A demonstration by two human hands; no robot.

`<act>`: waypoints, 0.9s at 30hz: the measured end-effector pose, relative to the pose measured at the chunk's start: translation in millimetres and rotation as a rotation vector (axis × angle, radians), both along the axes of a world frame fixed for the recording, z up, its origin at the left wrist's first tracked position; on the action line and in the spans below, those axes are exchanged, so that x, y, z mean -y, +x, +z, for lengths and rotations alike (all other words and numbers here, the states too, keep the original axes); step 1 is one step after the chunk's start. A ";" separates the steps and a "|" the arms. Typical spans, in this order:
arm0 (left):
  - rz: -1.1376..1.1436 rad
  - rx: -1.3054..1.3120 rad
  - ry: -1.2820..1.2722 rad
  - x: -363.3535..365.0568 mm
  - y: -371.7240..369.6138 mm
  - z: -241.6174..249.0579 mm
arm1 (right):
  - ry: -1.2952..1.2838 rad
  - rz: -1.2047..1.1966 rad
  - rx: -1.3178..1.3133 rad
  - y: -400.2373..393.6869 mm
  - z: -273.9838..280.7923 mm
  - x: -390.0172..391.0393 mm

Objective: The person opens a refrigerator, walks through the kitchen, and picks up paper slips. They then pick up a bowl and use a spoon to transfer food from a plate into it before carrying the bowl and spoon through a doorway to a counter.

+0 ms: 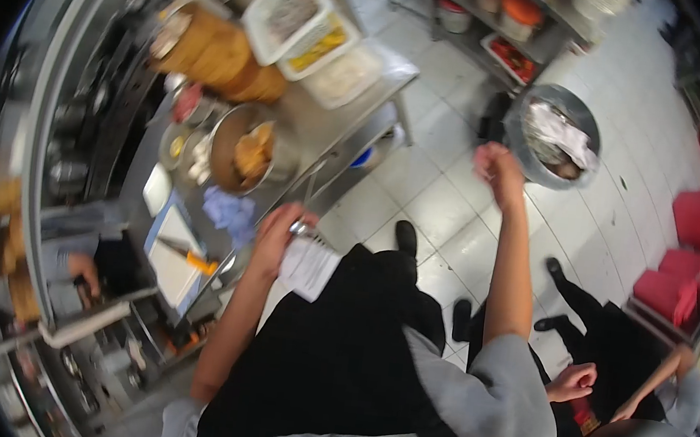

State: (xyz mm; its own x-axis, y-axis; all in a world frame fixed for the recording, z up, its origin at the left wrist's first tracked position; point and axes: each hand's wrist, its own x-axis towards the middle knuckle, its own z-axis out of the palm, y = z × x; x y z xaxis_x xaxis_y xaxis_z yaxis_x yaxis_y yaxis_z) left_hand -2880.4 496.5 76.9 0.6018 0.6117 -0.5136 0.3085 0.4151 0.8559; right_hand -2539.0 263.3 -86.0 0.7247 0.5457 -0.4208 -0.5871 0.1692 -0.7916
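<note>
White sheet (309,267) in left hand (277,235), just below curled fingers

The paper (309,269) is white with grey lines, the apron (320,343) black, the cloth (229,214) blue, the knife handle (202,263) orange.

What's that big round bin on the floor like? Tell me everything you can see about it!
The bin is grey, round and open-topped, and looks like plastic. It stands upright on the white tiled floor. Inside lies something white and crumpled, beside darker stuff too blurry to name. The person's right hand appears next to its rim; whether they touch, I can't tell.
</note>
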 end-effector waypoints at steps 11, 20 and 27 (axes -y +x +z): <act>0.045 0.328 0.182 3.9 15.6 19.4 | 0.140 0.673 0.156 -216.7 153.1 -95.2; 0.108 0.396 0.188 -43.1 -71.1 30.6 | 0.109 0.409 0.309 -216.7 194.4 -91.5; -0.085 0.383 0.178 -46.9 -117.2 25.0 | 0.155 0.364 0.421 -261.1 234.8 -117.0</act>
State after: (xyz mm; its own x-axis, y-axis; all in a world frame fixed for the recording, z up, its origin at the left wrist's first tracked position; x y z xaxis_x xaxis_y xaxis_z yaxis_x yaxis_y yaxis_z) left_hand -2997.6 543.4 101.9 0.7806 0.6104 -0.1343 -0.0182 0.2369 0.9714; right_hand -2800.1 380.3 148.7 0.5665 0.8234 -0.0324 -0.2693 0.1478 -0.9516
